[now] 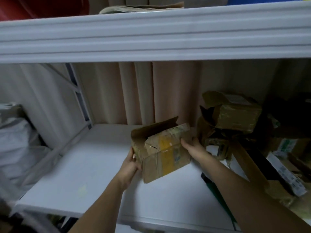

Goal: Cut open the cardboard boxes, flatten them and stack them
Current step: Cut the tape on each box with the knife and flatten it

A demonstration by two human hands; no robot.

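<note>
Fingers of the left hand point(130, 163) curl round the near-left corner of the cardboard box point(161, 148); the right hand point(191, 146) clasps its far-right side. The box, one flap raised, is held tilted just above the white shelf point(84, 174), left of the piled boxes point(235, 120). Risk: the worn, taped cardboard may buckle or slip, striking the green-handled tool point(217, 192) nearby.

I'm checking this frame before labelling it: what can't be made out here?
- Head view: the box's contents, hidden by its own flaps.
- Dark pile at right: too dim to identify.
- Green-handled tool: blade end hidden by the right forearm.
- Right hand's fingertips: behind the box.
</note>
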